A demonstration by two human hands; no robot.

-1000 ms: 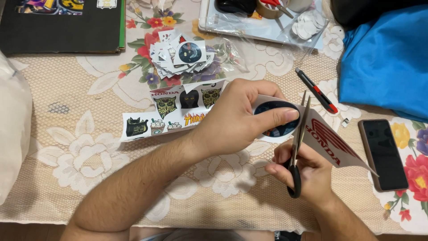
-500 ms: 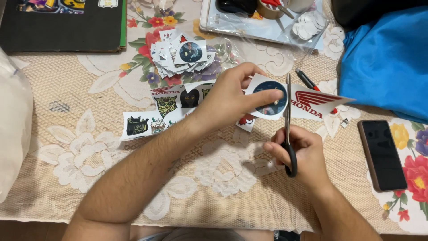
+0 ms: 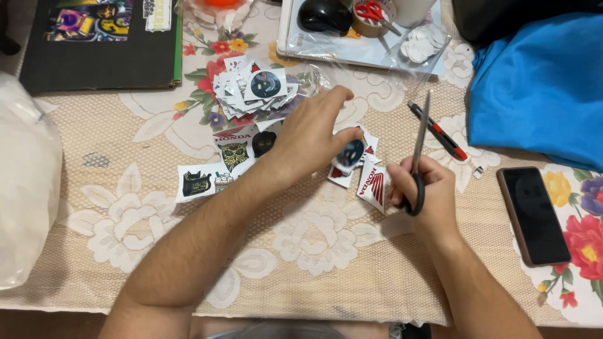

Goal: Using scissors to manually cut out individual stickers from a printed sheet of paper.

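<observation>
Head view shows the left hand (image 3: 311,135) pinching a round dark sticker (image 3: 350,154) at centre; the right hand (image 3: 424,194), at four o'clock, grips scissors (image 3: 418,154), blades upright; a cut pile (image 3: 251,91) lies at eleven o'clock; uncut sticker sheets (image 3: 217,172) remain at nine.

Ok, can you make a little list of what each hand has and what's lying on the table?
left hand: pinches a round dark sticker
right hand: grips black-handled scissors, blades pointing up
sticker pile: above the left hand
sticker sheet: under the left forearm
red and black pen: right of the scissors
phone: far right, screen dark
tablecloth: beige lace with flowers
</observation>
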